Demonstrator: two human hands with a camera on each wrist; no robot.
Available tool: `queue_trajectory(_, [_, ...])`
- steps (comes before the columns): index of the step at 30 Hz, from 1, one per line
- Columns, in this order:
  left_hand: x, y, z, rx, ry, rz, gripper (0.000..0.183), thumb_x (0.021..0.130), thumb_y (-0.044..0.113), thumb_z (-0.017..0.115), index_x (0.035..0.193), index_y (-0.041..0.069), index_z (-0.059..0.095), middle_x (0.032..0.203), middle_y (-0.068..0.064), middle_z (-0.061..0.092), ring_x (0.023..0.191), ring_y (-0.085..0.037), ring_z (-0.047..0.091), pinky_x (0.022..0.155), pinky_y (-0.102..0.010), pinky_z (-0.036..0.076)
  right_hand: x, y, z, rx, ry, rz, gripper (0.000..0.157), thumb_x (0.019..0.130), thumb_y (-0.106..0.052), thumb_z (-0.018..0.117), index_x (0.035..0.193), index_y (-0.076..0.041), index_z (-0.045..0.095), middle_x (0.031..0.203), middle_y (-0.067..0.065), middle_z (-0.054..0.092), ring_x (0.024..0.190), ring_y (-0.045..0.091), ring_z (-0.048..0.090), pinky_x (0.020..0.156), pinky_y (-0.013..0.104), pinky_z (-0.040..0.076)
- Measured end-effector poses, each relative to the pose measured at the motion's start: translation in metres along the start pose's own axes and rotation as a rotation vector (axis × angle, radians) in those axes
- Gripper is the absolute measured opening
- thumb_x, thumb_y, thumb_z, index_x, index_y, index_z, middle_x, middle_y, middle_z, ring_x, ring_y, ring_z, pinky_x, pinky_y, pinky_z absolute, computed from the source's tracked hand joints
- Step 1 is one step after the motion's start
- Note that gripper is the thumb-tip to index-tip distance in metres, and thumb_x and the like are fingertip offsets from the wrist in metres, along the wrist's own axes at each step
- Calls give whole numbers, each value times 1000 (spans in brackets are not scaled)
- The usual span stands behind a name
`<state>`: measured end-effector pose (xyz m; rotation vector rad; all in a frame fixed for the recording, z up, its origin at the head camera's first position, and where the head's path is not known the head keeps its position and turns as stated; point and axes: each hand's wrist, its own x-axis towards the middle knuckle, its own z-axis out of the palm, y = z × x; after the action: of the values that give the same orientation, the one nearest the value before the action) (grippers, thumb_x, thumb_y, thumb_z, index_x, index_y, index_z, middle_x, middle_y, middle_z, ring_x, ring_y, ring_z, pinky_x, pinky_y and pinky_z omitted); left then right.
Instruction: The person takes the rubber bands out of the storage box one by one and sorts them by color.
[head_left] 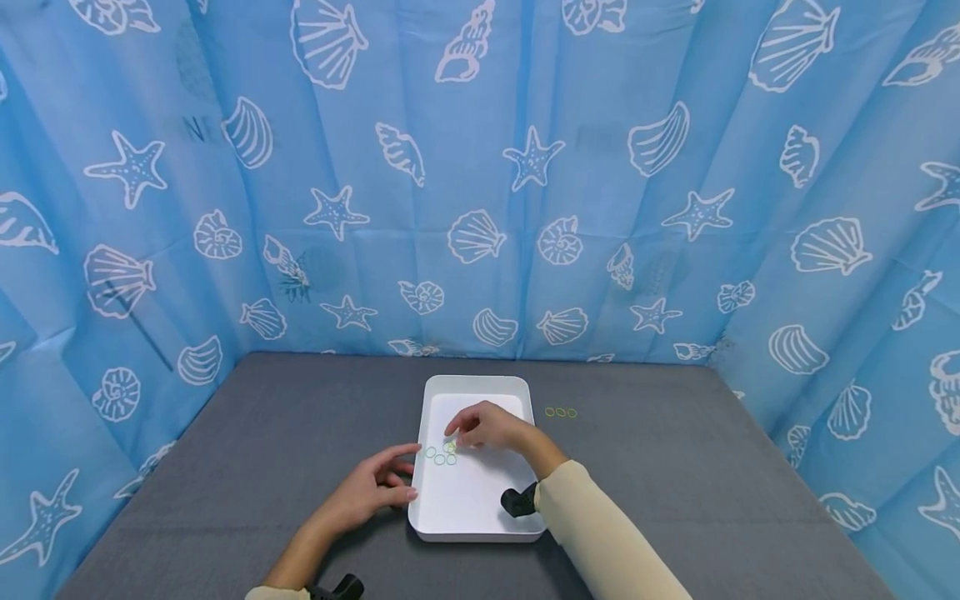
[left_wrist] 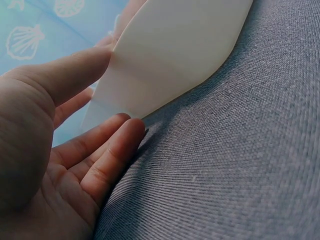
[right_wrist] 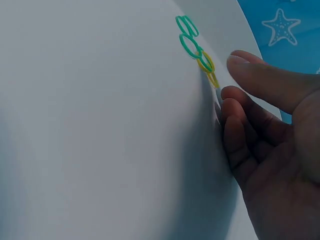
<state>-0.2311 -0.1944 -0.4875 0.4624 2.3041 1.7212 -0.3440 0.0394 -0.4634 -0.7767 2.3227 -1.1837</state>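
A white tray [head_left: 480,500] lies lengthwise in front of the person. Thin green rings [head_left: 440,459], like small elastic bands, lie on its floor towards the left wall, with yellow rings [right_wrist: 205,62] overlapping them. My right hand [head_left: 487,425] reaches over the tray, fingertips right beside the yellow rings. In the right wrist view its thumb stands apart from the loosely bent fingers, with nothing pinched between them. At the tray's left wall, my left hand [head_left: 363,492] touches the rim with thumb and index finger. Its other fingers rest loosely by the wall's outer side [left_wrist: 165,55].
Three yellow rings [head_left: 561,412] lie in a row on the grey cloth [head_left: 660,475], just right of the tray's far end. A blue curtain [head_left: 480,183] with white shells and starfish hangs behind the table and along both sides.
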Motion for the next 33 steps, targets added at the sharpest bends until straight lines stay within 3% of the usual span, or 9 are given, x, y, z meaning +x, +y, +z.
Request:
queue_trajectory(18, [0,0,-1,-3,-11,0,59,76,21,66,129,16,39,109,-14,50,79,-24,56,61,-34,47,1,-7,4,-230,-25,-14,18,72,-6,68,85,-18,69,67,0,55,57,9,45,50,21,36])
queue_trajectory(33, [-10,29,1,-25,-30,7,60,78,14,64,130,6,36,110,-23,48,80,-27,55,62,-38,46,4,-1,7,-256,16,-12,11,71,-10,70,75,-20,68,64,-3,53,61,11,47,55,22,38])
